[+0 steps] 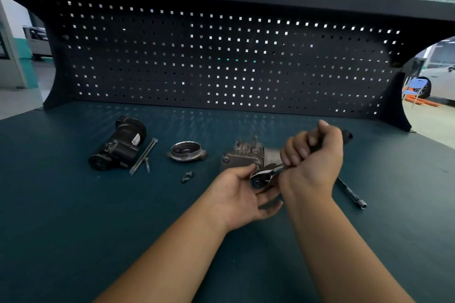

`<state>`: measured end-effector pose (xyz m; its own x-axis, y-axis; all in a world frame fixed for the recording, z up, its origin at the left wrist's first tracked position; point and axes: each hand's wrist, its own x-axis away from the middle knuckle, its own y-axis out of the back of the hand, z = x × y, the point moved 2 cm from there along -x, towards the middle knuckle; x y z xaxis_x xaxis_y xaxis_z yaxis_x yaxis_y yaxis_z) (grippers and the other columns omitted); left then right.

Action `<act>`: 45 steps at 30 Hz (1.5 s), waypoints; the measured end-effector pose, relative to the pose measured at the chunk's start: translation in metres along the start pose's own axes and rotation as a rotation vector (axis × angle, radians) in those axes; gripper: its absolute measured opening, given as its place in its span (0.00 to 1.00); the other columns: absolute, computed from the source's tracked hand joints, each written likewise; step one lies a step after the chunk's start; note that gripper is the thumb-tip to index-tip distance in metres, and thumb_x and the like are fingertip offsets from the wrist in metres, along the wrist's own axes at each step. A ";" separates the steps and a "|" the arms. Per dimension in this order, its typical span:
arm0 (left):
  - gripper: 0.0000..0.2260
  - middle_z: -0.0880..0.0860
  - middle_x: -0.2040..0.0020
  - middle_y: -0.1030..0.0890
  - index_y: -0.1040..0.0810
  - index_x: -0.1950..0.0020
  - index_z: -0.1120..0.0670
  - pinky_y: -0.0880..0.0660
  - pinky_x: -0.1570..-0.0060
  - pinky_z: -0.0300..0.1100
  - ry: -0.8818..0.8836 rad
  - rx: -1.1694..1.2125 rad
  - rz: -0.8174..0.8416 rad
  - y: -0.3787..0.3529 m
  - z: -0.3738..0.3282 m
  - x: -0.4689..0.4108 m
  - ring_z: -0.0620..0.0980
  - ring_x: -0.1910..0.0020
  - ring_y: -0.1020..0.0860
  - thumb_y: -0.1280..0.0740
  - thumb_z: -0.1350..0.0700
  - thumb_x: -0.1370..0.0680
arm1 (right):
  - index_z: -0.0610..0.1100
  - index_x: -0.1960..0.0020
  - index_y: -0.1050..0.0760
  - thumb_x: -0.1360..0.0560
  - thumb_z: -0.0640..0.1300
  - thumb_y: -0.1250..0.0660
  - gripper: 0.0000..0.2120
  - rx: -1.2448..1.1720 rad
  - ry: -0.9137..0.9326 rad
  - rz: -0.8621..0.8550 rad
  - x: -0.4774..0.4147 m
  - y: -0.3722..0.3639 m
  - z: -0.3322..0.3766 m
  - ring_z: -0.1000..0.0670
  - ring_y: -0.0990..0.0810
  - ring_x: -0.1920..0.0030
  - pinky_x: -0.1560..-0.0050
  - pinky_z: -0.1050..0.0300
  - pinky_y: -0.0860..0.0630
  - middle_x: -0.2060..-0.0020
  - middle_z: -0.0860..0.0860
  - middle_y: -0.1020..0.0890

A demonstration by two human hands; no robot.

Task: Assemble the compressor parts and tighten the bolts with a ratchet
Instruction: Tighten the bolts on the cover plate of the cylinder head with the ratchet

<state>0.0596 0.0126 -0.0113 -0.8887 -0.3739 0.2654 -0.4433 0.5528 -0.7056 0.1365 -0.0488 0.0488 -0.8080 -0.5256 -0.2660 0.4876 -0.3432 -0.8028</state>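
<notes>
Ratchet (267, 172) in hand beside loose compressor parts.
A dark pegboard (221, 56) backs the green bench top (73, 216). At ten o'clock from the hands lies a black motor (118, 145); the grey compressor housing (246, 152) sits at twelve o'clock, just behind them. The right hand (312, 157) is fisted round the ratchet handle, whose black end points to two o'clock. The left hand (238, 194) lies palm up under the ratchet head, fingers loosely straight, thumb touching the head. A round flange (186, 152) rests between motor and housing. Two long bolts (144, 155) lie just beside the motor, short bolts (187, 176) at the flange's six o'clock, a slim bar (350, 194) at the right hand's four o'clock.
</notes>
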 end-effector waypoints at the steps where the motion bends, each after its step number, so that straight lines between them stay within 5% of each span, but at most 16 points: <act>1: 0.14 0.55 0.59 0.18 0.21 0.58 0.58 0.31 0.48 0.51 -0.006 0.006 0.014 -0.001 -0.001 0.001 0.53 0.53 0.21 0.44 0.54 0.22 | 0.47 0.73 0.40 0.26 0.43 0.40 0.19 0.063 0.006 0.047 -0.001 -0.005 0.000 0.53 0.45 0.81 0.79 0.65 0.45 0.81 0.53 0.41; 7: 0.21 0.52 0.74 0.24 0.25 0.71 0.56 0.27 0.62 0.43 -0.058 -0.124 -0.007 0.001 -0.004 -0.001 0.50 0.74 0.21 0.50 0.59 0.21 | 0.48 0.76 0.38 0.27 0.42 0.34 0.22 0.859 -0.002 0.572 0.001 -0.056 -0.034 0.55 0.41 0.80 0.76 0.64 0.42 0.81 0.56 0.38; 11: 0.20 0.55 0.65 0.21 0.21 0.66 0.59 0.23 0.66 0.41 -0.088 -0.043 -0.024 0.003 -0.007 0.002 0.52 0.68 0.21 0.43 0.53 0.20 | 0.47 0.73 0.42 0.28 0.44 0.32 0.22 1.359 0.032 0.841 0.014 -0.067 -0.063 0.57 0.41 0.82 0.82 0.66 0.45 0.85 0.56 0.38; 14: 0.16 0.53 0.65 0.25 0.25 0.65 0.57 0.26 0.62 0.42 -0.081 -0.088 -0.006 0.001 -0.006 0.002 0.51 0.67 0.23 0.46 0.56 0.22 | 0.47 0.72 0.40 0.28 0.43 0.32 0.20 1.207 0.105 0.673 0.009 -0.063 -0.048 0.57 0.41 0.79 0.78 0.62 0.43 0.80 0.56 0.37; 17: 0.12 0.52 0.70 0.22 0.23 0.69 0.57 0.30 0.57 0.45 -0.043 -0.074 0.002 -0.002 -0.004 0.001 0.51 0.67 0.21 0.43 0.59 0.29 | 0.49 0.73 0.37 0.29 0.43 0.35 0.18 0.671 0.053 0.429 0.000 -0.042 -0.020 0.55 0.41 0.80 0.77 0.65 0.43 0.81 0.56 0.37; 23: 0.14 0.55 0.58 0.18 0.22 0.54 0.56 0.29 0.51 0.49 -0.037 0.007 -0.018 0.000 0.002 -0.004 0.52 0.57 0.21 0.44 0.52 0.22 | 0.47 0.73 0.41 0.26 0.41 0.43 0.18 -0.059 -0.078 -0.071 -0.005 0.005 0.003 0.54 0.45 0.81 0.80 0.65 0.46 0.81 0.53 0.41; 27: 0.14 0.55 0.59 0.17 0.22 0.56 0.57 0.28 0.52 0.49 -0.055 0.011 0.022 -0.001 0.003 -0.005 0.53 0.57 0.20 0.44 0.54 0.22 | 0.46 0.71 0.42 0.26 0.40 0.42 0.16 0.128 -0.019 0.035 -0.006 -0.007 -0.001 0.54 0.44 0.81 0.79 0.66 0.45 0.82 0.54 0.40; 36: 0.26 0.51 0.75 0.23 0.22 0.75 0.55 0.26 0.76 0.36 -0.120 -0.107 -0.013 -0.003 -0.004 0.000 0.48 0.78 0.23 0.48 0.56 0.20 | 0.46 0.71 0.42 0.28 0.42 0.34 0.19 1.358 0.022 0.793 0.007 -0.068 -0.054 0.55 0.41 0.78 0.79 0.64 0.44 0.76 0.49 0.35; 38: 0.26 0.51 0.75 0.22 0.22 0.76 0.55 0.25 0.71 0.38 -0.101 -0.107 -0.011 -0.002 -0.004 0.000 0.48 0.76 0.22 0.48 0.57 0.21 | 0.47 0.70 0.40 0.28 0.41 0.34 0.18 1.250 -0.002 0.749 0.004 -0.067 -0.047 0.55 0.40 0.78 0.77 0.64 0.43 0.77 0.52 0.35; 42: 0.12 0.53 0.65 0.18 0.21 0.62 0.57 0.27 0.55 0.46 -0.078 -0.043 -0.041 -0.001 -0.002 -0.002 0.51 0.64 0.19 0.42 0.57 0.25 | 0.47 0.71 0.40 0.25 0.39 0.38 0.18 0.500 -0.040 0.330 -0.010 -0.034 -0.012 0.55 0.43 0.82 0.78 0.67 0.44 0.82 0.56 0.38; 45: 0.12 0.54 0.59 0.17 0.22 0.54 0.56 0.28 0.52 0.47 -0.077 -0.017 -0.033 0.000 0.003 -0.005 0.51 0.63 0.18 0.44 0.54 0.21 | 0.46 0.72 0.41 0.26 0.40 0.42 0.17 0.097 -0.047 0.081 -0.008 -0.003 0.001 0.53 0.45 0.82 0.79 0.66 0.45 0.82 0.53 0.41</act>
<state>0.0644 0.0124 -0.0148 -0.8621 -0.4482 0.2364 -0.4748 0.5515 -0.6859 0.1421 -0.0445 0.0541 -0.7494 -0.5900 -0.3004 0.5818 -0.3704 -0.7241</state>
